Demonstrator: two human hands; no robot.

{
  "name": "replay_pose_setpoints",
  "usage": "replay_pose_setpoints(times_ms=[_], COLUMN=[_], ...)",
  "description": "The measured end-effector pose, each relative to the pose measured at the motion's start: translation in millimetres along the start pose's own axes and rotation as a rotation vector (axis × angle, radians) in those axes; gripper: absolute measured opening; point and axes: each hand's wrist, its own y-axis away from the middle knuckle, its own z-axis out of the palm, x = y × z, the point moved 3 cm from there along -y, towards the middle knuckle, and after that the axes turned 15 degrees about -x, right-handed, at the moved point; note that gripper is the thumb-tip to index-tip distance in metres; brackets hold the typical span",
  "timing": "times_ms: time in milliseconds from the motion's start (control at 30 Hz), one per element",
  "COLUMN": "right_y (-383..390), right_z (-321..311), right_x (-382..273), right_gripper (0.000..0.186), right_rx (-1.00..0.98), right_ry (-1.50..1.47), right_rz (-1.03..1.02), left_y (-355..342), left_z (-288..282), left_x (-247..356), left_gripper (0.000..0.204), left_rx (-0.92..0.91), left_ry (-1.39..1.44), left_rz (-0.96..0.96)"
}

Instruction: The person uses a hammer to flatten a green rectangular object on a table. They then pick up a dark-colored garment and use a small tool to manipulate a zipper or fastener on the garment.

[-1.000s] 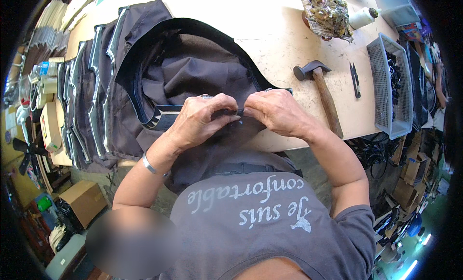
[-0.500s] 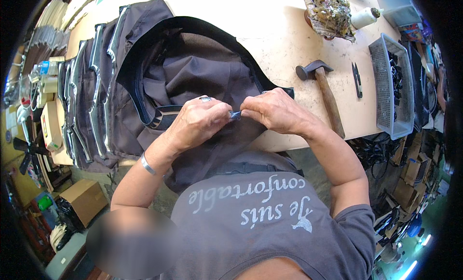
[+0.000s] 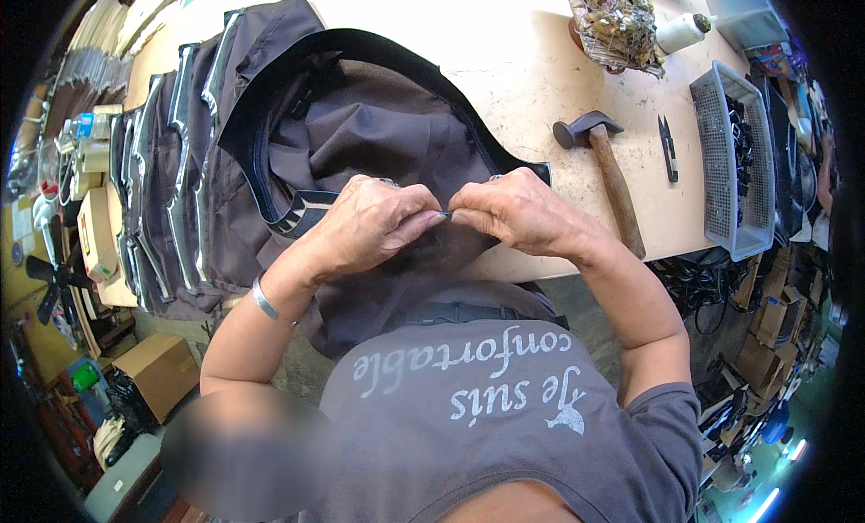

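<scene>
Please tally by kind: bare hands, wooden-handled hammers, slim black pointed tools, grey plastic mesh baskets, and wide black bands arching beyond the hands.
Bare hands, left hand and right hand: 2
Wide black band: 1
Wooden-handled hammer: 1
Slim black pointed tool: 1
Grey plastic mesh basket: 1
Total: 6

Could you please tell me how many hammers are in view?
1: a hammer on the table, between the right hand and a slim black tool. Dark fabric may hide others.

Single head cam, L of pair, wide fisheye, pic upright: looks steeply down past wearer's dark-grey, white-lettered T-shirt [image 3: 405,451]; bare L hand [image 3: 378,218] & bare R hand [image 3: 514,212] nr mid-pic, fairly close; pale, flat tabletop [image 3: 532,100] beyond, edges bent.
</scene>
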Motion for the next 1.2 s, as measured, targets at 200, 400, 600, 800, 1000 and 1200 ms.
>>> replay_pose_setpoints(times_ms=[200,400,600,800,1000,1200], right_y=[-1.3,-0.4,5.3,18.4,-38.2,-77.3], right_z=[1.5,1.6,4.4,6.6,-23.9,-73.7], right_x=[-0.1,-7.0,-28.3,-39.4,-18.9,-13.3], right_gripper=[0.015,0.016,0.014,0.015,0.008,0.019], right_rx=[-0.076,-0.123,-0.137,-0.199,0.24,0.669], right_ry=[0.088,0.078,0.129,0.06,0.423,0.521], right_rz=[0.047,0.115,-0.03,-0.014,-0.143,-0.378], left_y=[2.6,4.9,8.8,75.2,91.6,62.8], left_z=[1.7,-3.5,-49.4,-73.3,-202.5,-231.6], left_x=[1.6,11.0,-15.0,-122.0,-12.7,138.2], left_gripper=[0.012,0.013,0.014,0.029,0.033,0.035], left_rx=[-0.016,-0.012,0.378,0.448,0.795,0.659], left_ry=[-0.066,-0.181,-0.239,-0.354,-0.541,-0.697], left_rz=[-0.001,-0.069,-0.024,-0.714,-0.252,-0.029])
